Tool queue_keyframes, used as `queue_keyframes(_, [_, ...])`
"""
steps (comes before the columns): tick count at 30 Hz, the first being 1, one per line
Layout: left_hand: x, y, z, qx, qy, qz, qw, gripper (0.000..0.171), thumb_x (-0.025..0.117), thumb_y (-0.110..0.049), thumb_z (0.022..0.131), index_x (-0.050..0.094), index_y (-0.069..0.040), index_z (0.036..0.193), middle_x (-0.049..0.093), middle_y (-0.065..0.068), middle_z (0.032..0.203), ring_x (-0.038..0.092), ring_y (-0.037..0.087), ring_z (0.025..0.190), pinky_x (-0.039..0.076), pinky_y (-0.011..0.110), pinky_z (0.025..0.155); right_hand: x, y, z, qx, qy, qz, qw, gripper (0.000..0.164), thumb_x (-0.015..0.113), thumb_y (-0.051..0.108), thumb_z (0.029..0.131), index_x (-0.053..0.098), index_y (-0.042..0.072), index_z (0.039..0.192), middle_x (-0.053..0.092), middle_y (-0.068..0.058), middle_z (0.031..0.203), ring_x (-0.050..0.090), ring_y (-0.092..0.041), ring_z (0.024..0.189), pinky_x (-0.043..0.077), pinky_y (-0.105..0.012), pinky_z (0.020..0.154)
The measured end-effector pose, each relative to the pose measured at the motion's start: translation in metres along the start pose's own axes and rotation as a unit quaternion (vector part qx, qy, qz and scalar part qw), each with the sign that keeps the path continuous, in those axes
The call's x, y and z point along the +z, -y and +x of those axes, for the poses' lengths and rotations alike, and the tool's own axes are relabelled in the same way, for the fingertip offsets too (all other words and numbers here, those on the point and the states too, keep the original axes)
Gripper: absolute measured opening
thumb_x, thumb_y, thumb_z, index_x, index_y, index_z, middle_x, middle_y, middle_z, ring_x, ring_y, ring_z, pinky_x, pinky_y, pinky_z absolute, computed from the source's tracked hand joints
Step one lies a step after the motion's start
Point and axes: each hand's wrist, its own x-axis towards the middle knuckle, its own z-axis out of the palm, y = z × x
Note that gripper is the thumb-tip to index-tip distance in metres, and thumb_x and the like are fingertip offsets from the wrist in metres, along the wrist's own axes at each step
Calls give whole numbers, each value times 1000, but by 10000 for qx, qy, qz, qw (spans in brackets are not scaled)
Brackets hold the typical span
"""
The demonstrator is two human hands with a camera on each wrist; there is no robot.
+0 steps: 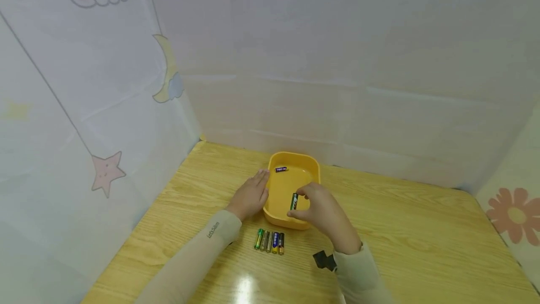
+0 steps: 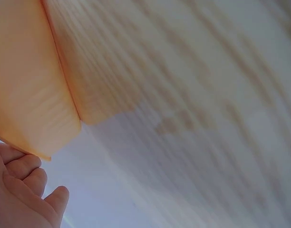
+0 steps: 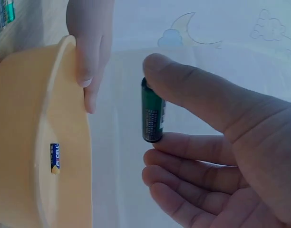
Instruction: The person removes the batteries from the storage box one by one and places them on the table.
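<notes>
My right hand point(image 1: 322, 208) pinches a green AA battery point(image 1: 294, 201) by its two ends, thumb on one and index finger on the other. It holds the battery over the near part of a yellow plastic tray point(image 1: 315, 168). In the right wrist view the green battery point(image 3: 152, 111) shows small print, and the other fingers lie loosely below it. My left hand point(image 1: 249, 195) rests against the tray's left rim with its fingers extended. Inside the tray, toward the back, lies a blue PKCELL battery point(image 3: 55, 158).
Several batteries point(image 1: 269, 241) lie side by side in a row on the wooden table point(image 1: 194, 191), just in front of the tray. A black piece point(image 1: 324, 260) shows beside the right sleeve. White sheets with cartoon prints point(image 1: 295, 60) enclose the table behind and at the sides.
</notes>
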Motion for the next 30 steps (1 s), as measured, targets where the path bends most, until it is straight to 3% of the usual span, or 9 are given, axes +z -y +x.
queue_keyframes(11, [0, 2, -1, 9, -26, -38, 10000, 56, 35, -25, 110, 23, -2, 160, 24, 11, 166, 22, 26, 153, 24, 48, 123, 1, 14, -22, 128, 175, 373, 9991, 48, 93, 22, 72, 72, 1, 110, 67, -5, 102, 62, -20, 91, 57, -39, 80])
queue_keyframes(19, [1, 1, 0, 40, -32, -67, 10000, 56, 35, -25, 110, 24, -1, 160, 24, 13, 166, 22, 27, 153, 25, 49, 123, 9, 14, -34, 192, 453, 614, 9969, 45, 93, 16, 72, 70, -1, 107, 67, -11, 105, 63, -26, 94, 57, -42, 81])
queue_keyframes(30, [-1, 1, 0, 1, 1, -152, 9999, 57, 34, -26, 110, 22, -2, 160, 23, 12, 166, 20, 26, 154, 23, 48, 124, 15, 12, -42, 207, 717, 870, 9934, 46, 93, 20, 72, 69, 1, 105, 63, -5, 98, 61, -22, 90, 57, -39, 77])
